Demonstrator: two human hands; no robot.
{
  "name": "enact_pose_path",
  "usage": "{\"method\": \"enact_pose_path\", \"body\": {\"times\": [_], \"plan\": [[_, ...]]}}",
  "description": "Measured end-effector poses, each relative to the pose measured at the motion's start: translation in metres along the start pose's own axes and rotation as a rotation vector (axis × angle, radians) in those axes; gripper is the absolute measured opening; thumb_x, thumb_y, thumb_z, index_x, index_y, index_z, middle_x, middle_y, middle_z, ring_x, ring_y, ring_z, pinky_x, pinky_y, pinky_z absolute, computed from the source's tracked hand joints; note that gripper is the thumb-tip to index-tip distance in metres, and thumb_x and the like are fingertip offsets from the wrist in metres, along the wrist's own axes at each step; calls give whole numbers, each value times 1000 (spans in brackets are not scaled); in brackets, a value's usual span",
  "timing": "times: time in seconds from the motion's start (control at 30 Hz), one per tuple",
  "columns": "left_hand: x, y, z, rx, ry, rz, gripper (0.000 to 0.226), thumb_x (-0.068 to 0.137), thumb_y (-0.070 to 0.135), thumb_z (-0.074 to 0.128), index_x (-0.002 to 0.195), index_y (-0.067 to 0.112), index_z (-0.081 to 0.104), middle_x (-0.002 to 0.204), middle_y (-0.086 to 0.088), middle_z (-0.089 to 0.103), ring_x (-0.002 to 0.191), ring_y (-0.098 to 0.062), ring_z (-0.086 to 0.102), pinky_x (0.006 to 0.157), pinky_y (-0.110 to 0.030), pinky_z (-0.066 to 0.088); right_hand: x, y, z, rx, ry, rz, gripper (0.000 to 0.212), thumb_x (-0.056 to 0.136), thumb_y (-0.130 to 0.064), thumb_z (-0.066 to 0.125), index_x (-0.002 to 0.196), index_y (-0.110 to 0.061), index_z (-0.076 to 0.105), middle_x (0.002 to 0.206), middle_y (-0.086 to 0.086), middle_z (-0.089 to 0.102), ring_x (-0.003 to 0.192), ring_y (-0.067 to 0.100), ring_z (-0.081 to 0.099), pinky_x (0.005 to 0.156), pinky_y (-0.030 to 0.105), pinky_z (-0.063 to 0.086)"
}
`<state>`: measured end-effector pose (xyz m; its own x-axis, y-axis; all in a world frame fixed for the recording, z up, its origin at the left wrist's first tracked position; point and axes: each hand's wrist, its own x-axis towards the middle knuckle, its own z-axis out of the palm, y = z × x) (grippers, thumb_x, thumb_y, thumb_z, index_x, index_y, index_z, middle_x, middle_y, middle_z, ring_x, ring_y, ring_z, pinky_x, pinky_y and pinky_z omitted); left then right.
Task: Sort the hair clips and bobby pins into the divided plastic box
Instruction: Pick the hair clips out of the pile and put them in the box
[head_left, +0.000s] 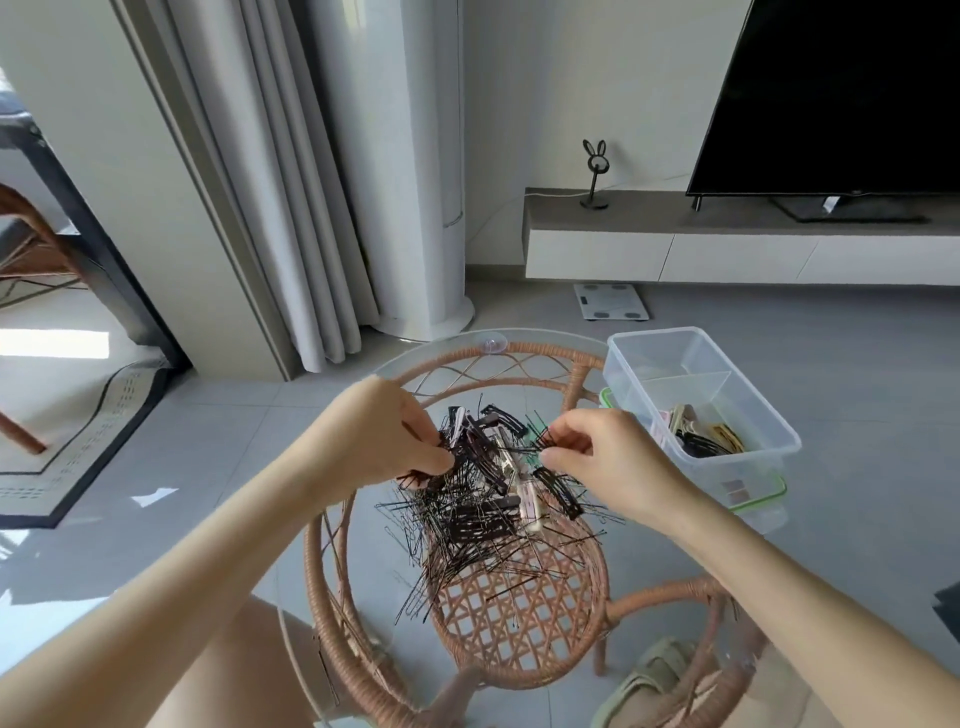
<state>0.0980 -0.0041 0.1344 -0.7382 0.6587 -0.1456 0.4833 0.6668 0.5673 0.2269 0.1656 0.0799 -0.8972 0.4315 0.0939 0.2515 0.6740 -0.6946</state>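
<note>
While both hands work at the upper edge of the heap, the sorting looks early: most of the pile of bobby pins and hair clips (483, 499) lies on the glass surface (395, 364) at the centre of the frame. The left hand (387, 434) pinches into the pile's upper left, its grip narrow on dark pieces, though which ones cannot be told. The right hand (597, 457), at centre right, holds thumb and forefinger closed on what looks like a few thin pins at the pile's upper right. The divided plastic box (701, 395) stands to the right of the pile, just beside the right hand, so that hand is nearer for a drop. Its long axis runs from upper left to lower right. A divider crosses it; the lower compartment holds several clips (701, 436), dark and pale, while the upper compartment appears empty.
</note>
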Motion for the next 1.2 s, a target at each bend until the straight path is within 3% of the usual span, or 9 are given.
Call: {"method": "enact_pose_path", "body": {"times": [0.13,0.23,0.37,0.53,0.6,0.77,1.0,1.1,1.2], "plan": [[14,16,-14,-76,4,22,11,65,18,81,62,21,72,63,0,74,48,-8,65,47,-15,54,14,2,-23,15,50,-13,4,82,-14,67,83,-12,68,74,-7,66,64,10,63,59,11,45],[28,31,-20,-54,39,62,11,66,22,81,61,24,72,70,-5,75,56,-16,65,65,-29,59,29,6,-40,-8,102,-28,3,81,-13,66,82,-11,69,74,-4,67,67,8,61,63,12,45],[54,54,-20,-84,50,108,6,67,21,79,69,17,76,70,-5,76,58,-14,61,76,-32,58,53,19,-68,-26,185,-27,5,79,-11,68,83,-8,70,77,1,70,71,15,62,71,32,50],[86,84,-9,-81,39,166,12,70,21,77,79,12,77,68,-4,71,58,-14,58,74,-28,55,81,48,-106,-107,262,8,8,80,-7,68,87,-4,69,76,2,65,69,15,58,64,14,44],[101,98,-1,-91,27,195,10,70,19,77,77,12,77,63,-4,69,56,-15,57,71,-28,55,90,66,-121,-154,271,35,8,80,-6,67,88,-3,68,76,2,63,70,15,57,62,17,42],[136,134,29,-115,9,277,15,70,13,76,82,4,76,74,-9,72,60,-17,59,71,-31,56,109,111,-136,-371,167,109,11,82,-9,64,91,-3,67,84,8,66,77,20,56,66,25,35],[177,168,72,-181,-36,312,9,70,9,73,74,2,76,51,2,62,40,-3,49,64,-25,53,123,141,-108,-465,-141,73,27,80,-16,67,105,-8,68,106,7,70,93,19,61,77,24,40],[192,171,87,-186,-51,324,6,70,12,73,66,9,73,37,8,54,29,2,43,51,-15,43,120,151,-111,-379,-132,141,34,81,-13,65,111,3,63,109,17,67,97,27,61,82,28,42],[205,170,104,-157,-74,341,8,70,16,76,74,9,75,54,2,63,33,4,48,41,-3,36,111,164,-124,-333,-11,187,25,84,-4,57,106,2,66,108,17,69,95,24,63,85,26,44]]}}
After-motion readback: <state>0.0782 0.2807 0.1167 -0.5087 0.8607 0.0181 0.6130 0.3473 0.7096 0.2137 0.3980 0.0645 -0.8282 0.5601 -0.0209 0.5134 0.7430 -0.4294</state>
